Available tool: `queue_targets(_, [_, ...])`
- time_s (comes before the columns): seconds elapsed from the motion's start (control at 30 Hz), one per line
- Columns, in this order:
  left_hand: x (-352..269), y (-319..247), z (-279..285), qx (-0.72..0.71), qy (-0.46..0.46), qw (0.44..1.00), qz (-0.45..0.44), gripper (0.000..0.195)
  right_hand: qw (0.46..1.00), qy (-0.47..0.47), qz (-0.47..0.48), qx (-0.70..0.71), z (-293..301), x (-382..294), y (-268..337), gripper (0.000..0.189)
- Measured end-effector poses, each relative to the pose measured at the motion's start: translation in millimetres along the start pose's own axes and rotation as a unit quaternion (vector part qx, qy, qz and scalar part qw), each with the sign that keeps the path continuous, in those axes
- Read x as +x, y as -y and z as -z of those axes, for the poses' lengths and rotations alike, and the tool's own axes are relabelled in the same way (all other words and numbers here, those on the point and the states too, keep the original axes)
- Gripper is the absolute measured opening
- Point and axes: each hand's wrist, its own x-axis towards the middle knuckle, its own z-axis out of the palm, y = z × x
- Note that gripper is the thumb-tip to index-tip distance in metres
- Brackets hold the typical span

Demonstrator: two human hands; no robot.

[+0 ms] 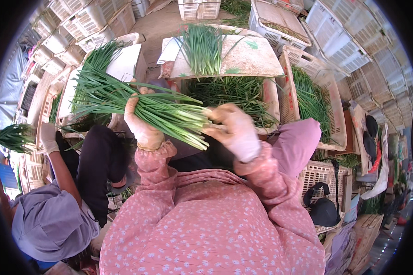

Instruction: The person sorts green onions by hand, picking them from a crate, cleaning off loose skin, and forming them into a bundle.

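Note:
My gloved left hand (141,127) is closed around the middle of a bunch of long green chives (165,111), its leaves pointing left and its pale stem ends to the right. At those pale ends is my gloved right hand (235,129), blurred, with thumb and fingers at the stems; whether it grips any is not clear. Beyond my hands, another bunch of chives (203,50) lies on a white board (247,56) across a crate. Under and in front of the board, loose greens (230,96) fill the crate.
To the right stands a crate (339,113) of greens. On the left, more chives (101,56) lie on a white board (125,63). A co-worker (51,220) sits at far left, gloved hand raised near a small bunch. Stacked plastic crates (344,31) line both sides.

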Motion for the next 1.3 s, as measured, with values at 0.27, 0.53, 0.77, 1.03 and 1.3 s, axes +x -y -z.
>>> queue_targets(0.27, [-1.1, -49.8, 15.2, 0.003, -0.029, 0.996, -0.086, 0.044, 0.976, -0.086, -0.181, -0.089, 1.7, -61.8, -150.1, 0.015])
queue_targets(0.53, [-14.8, 0.8, -6.8, 0.043, 0.017, 0.999, 0.004, 0.052, 0.964, 0.04, -0.078, 0.252, 27.1, 8.5, -40.0, 0.111])
queue_targets(0.77, [-16.9, 64.1, -34.4, 0.179, -0.075, 0.978, 0.082, 0.05, 0.91, 0.167, -0.058, 0.375, -36.8, -1.8, -14.3, 0.147])
queue_targets(1.03, [-0.1, 105.5, -32.8, 0.018, -0.058, 0.977, 0.206, 0.041, 0.757, 0.0, -0.327, 0.566, -25.1, -64.2, -52.2, 0.086])
queue_targets(1.3, [-51.3, 149.1, 41.7, 0.187, 0.053, 0.858, 0.476, 0.071, 0.811, -0.15, -0.395, 0.405, -30.2, -67.1, -90.8, 0.062])
